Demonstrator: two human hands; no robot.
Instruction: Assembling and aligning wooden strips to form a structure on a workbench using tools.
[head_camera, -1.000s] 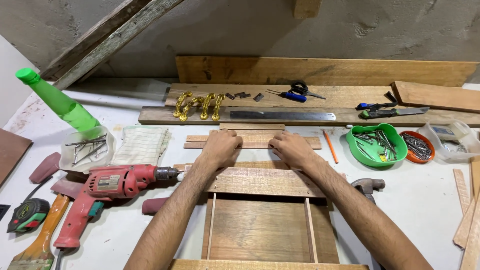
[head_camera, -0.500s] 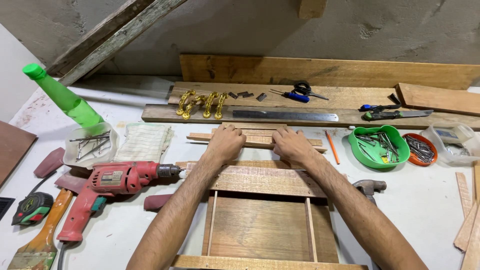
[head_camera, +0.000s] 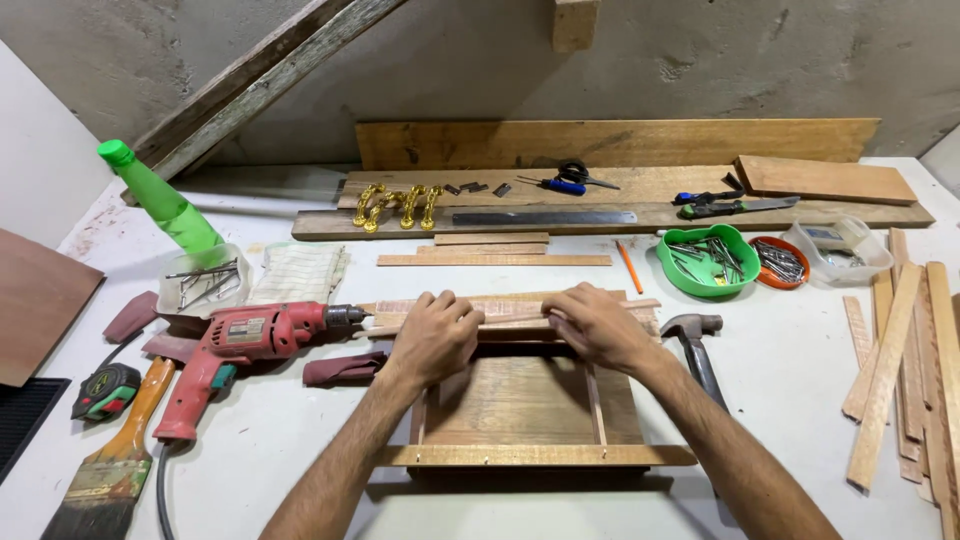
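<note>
1. Wooden frame (head_camera: 520, 405): brown panel with two thin vertical slats and a pale front rail, lower centre of frame.
2. Left hand (head_camera: 433, 337) and right hand (head_camera: 598, 325): fingers curled over thin strips (head_camera: 500, 312) at its far edge.
3. Red drill (head_camera: 235, 350) lies just left; hammer (head_camera: 697, 345) just right.

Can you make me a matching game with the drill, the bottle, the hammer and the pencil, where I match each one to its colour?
Things:
1. drill
2. bottle
3. hammer
4. pencil

Colours:
A. orange
B. green
C. red
D. grey head with a dark handle

Pairs: 1-C, 2-B, 3-D, 4-A
</note>
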